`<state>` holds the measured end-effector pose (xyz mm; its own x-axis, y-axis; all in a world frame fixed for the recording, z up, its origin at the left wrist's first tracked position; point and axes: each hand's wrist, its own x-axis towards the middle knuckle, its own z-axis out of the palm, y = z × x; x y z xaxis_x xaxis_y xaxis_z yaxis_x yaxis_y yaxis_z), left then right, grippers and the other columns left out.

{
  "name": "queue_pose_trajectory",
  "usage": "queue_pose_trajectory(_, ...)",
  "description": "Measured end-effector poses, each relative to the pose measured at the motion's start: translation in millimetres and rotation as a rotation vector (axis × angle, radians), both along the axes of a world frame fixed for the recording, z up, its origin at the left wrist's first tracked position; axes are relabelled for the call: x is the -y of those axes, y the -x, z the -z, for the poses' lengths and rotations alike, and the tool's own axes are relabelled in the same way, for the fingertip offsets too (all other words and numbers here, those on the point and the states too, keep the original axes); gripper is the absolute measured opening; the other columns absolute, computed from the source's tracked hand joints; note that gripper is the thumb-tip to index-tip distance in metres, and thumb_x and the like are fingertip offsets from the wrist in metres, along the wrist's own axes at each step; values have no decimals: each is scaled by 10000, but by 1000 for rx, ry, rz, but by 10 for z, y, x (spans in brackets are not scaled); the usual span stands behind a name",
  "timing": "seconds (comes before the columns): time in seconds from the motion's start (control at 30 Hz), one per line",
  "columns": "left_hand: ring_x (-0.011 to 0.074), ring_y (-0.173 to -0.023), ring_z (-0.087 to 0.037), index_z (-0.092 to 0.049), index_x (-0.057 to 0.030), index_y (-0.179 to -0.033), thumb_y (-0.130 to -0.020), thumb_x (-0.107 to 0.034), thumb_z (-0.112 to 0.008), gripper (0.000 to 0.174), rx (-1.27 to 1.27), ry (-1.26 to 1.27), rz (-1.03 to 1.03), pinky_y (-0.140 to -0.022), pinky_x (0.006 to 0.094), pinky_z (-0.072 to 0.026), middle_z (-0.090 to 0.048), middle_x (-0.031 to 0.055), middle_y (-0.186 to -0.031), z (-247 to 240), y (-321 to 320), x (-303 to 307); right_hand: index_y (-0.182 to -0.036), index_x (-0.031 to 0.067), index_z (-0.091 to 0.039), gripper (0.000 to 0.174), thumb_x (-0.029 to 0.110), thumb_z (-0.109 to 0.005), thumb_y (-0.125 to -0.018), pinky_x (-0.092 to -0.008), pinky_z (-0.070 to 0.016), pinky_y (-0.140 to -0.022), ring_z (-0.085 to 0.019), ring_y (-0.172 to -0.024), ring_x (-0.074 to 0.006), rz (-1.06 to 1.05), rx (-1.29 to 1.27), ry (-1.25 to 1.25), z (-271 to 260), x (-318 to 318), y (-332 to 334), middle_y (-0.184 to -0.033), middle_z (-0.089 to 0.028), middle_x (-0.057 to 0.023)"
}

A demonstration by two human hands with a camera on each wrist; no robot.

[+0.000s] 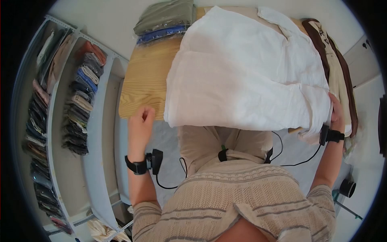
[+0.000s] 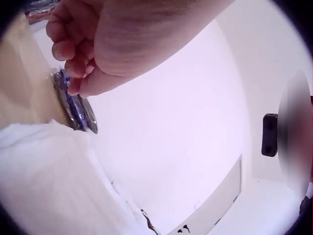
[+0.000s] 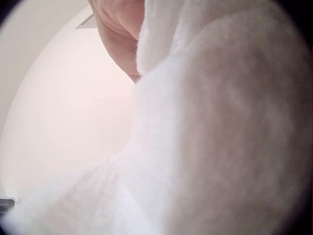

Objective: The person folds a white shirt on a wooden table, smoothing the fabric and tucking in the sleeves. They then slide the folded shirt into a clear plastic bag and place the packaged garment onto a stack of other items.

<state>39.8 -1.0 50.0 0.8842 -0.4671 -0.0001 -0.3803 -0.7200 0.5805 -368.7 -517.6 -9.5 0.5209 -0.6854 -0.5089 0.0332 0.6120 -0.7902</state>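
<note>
A large white cloth, creased and layered on its right side, covers most of the wooden table and reaches over its front edge. At the cloth's right front corner, my right hand grips the edge, and the bunched fabric fills much of the right wrist view and hides most of the fingers. My left hand is raised by the table's left front corner, apart from the cloth. Its fingers are loosely curled with nothing in them, as the left wrist view shows.
Bagged folded clothes, grey-green over blue, lie at the table's back left. A brown-and-cream cloth hangs along the right side. Shelves packed with bagged clothes stand at left. Camera cables run from my wrists.
</note>
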Motion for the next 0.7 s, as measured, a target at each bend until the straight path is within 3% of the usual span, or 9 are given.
queue_pose_trajectory(0.1,189,-672,-571,-600,44,-899,-863,-197,-629,244,38,220,140,-618,312,-443,-606,124,-739,20,-346,319,-1208,-50,-529,387,230,-518,-940,-359,-524,-899,-641,-995,-269,-28,-2,31,40,59,50,-1138,-630,-176)
queue_pose_trajectory(0.17,282,-732,-604,-619,56,-928,-840,-285,-653,354,50,138,246,-666,368,-467,-634,166,-804,230,-683,581,-1205,-46,-532,382,228,-522,-938,-362,-519,-905,-633,-1013,-268,-10,4,11,43,62,48,-1147,-627,-170)
queue_pose_trajectory(0.23,359,-854,-619,-620,63,-960,-817,-338,-661,428,-43,-106,244,-733,407,-479,-645,212,-900,200,-799,903,-1202,-42,-537,374,222,-521,-939,-364,-517,-905,-629,-1021,-265,-33,58,40,62,55,37,-1143,-631,-164)
queue_pose_trajectory(0.3,376,-901,-611,-614,62,-971,-812,-319,-656,415,-23,-80,285,-762,415,-479,-641,228,-934,459,-1007,1136,-1201,-41,-541,370,220,-519,-939,-364,-517,-901,-631,-1013,-264,26,22,45,63,38,43,-1142,-632,-161)
queue_pose_trajectory(0.47,418,-978,-586,-606,56,-977,-792,-258,-642,367,100,-162,448,-838,456,-460,-631,256,-990,502,-1103,1503,-1179,-49,-554,365,222,-531,-936,-349,-522,-887,-638,-994,-257,46,29,34,-46,-71,-15,-1126,-640,-159)
queue_pose_trajectory(0.53,424,-965,-582,-607,47,-1002,-784,-231,-638,354,257,112,355,-867,470,-445,-632,259,-967,595,-1195,1516,-1172,-62,-554,360,209,-531,-936,-336,-526,-874,-644,-980,-247,24,20,85,50,6,33,-1109,-646,-158)
queue_pose_trajectory(0.63,419,-1032,-550,-585,18,-1108,-781,-195,-648,395,38,-23,252,-897,468,-434,-610,244,-1070,474,-1118,1514,-1165,-70,-556,352,197,-529,-936,-328,-529,-863,-648,-966,-238,34,17,90,68,31,56,-1099,-650,-157)
queue_pose_trajectory(0.7,410,-1075,-526,-563,1,-1159,-773,-171,-658,433,186,-78,226,-923,457,-422,-584,228,-1137,303,-971,1536,-1153,-72,-562,345,195,-525,-937,-325,-529,-856,-649,-955,-233,33,36,89,63,14,35,-1089,-653,-155)
